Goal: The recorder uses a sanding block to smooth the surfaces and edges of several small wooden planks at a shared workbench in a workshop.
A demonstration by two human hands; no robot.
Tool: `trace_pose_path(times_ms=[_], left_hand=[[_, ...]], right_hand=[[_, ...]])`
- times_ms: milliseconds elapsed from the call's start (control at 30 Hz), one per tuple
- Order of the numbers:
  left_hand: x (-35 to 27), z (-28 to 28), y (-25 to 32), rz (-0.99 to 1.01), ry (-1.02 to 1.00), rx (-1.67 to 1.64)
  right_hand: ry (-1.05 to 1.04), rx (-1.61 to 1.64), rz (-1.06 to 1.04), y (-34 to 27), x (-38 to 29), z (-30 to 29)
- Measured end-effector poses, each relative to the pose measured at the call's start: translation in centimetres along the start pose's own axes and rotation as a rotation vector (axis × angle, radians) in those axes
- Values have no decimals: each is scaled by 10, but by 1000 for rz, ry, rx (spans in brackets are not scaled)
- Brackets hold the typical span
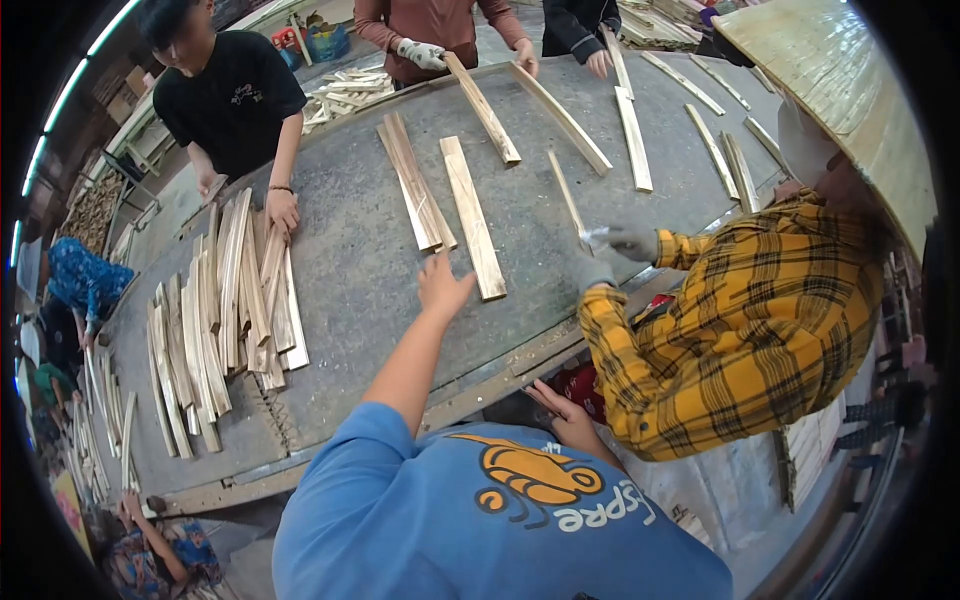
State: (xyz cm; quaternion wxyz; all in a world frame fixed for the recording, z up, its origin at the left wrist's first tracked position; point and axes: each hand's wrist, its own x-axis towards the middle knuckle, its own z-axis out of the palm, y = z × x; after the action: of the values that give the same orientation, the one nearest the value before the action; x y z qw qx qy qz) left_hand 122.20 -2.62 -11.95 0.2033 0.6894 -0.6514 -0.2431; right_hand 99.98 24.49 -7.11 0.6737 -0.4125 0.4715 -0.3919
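My left hand [444,289] reaches over the table with its fingers apart. Its fingertips are at the near end of a pair of overlapping wooden slats [417,184]; whether they touch cannot be told. Just right of that hand lies a single pale wooden slat [474,221] with light marks on its face. Low by the table's near edge is my right hand [568,415], fingers extended and close together. A thin dark edge shows at its fingertips, and I cannot tell whether it holds anything.
A long grey table [360,300] carries a heap of slats [225,300] on the left. At right, a person in a plaid shirt [735,330] works with gloved hands over a thin slat [566,195]. People opposite handle more slats [480,105].
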Motion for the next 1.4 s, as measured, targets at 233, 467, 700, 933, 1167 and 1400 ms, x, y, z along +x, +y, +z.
trace_pose_path(times_ms=[233,467,700,933,1167,1400], left_hand=[[97,-10,-15,-226,33,-122],[99,7,-2,-106,36,-11],[118,6,-6,6,-25,181],[107,-49,-59,247,-51,48],[7,-104,-103,-466,-549,-1799],[-46,-97,-81,-346,-536,-1767]], right_hand=[[280,86,18,2,-33,16],[258,8,161,-2,-31,31],[258,38,159,-9,-14,44],[249,29,114,-5,-7,47],[195,51,65,12,5,41],[90,14,53,16,12,46]])
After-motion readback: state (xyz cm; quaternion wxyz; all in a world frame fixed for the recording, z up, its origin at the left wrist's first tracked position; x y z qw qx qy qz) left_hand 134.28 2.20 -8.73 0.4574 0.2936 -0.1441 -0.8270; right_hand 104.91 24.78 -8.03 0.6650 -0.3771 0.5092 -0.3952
